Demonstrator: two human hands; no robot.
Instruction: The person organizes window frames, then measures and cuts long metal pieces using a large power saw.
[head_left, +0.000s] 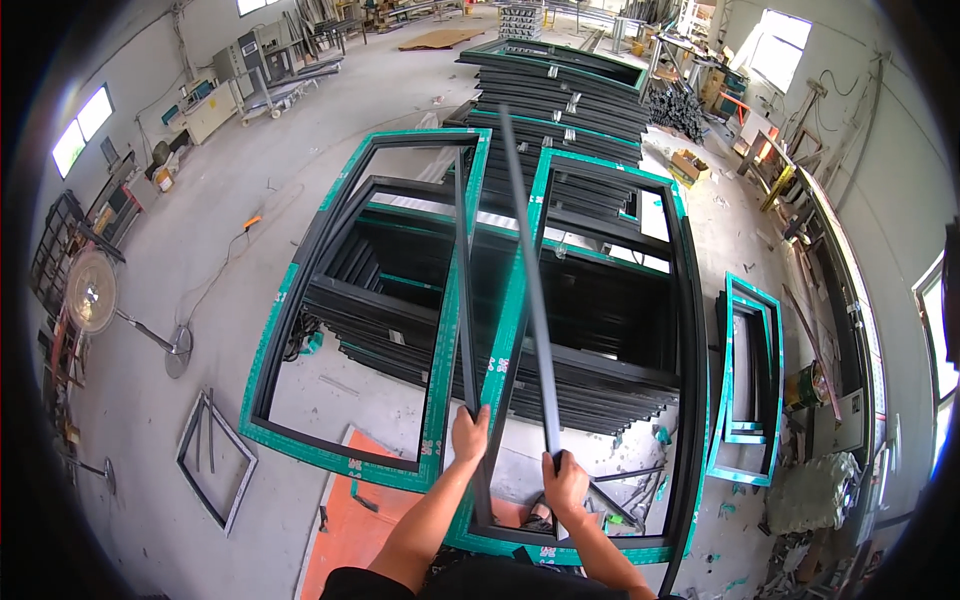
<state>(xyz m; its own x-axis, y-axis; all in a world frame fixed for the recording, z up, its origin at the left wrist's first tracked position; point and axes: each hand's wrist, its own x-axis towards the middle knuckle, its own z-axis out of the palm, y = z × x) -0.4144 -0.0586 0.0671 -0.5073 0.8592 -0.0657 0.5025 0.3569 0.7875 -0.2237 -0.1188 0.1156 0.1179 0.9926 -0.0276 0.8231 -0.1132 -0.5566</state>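
Observation:
My left hand (470, 433) is closed around the lower end of a slim black strip (466, 320), which runs away from me beside the left window frame. My right hand (566, 482) grips the near end of a long grey metal bar (535, 290), slanting up and away over the right frame. Two black window frames with green protective film lie side by side under my arms: the left frame (262, 352) and the right frame (509, 330). Beneath them are stacked black frames (400, 352), partly hidden.
A tall stack of black frames (610, 120) rises beyond. Smaller green-filmed frames (771, 390) stand at the right. An orange-red board (340, 540) lies on the floor near me. To the left are a bare frame (238, 490) and a standing fan (92, 290). A cardboard box (688, 165) sits far right.

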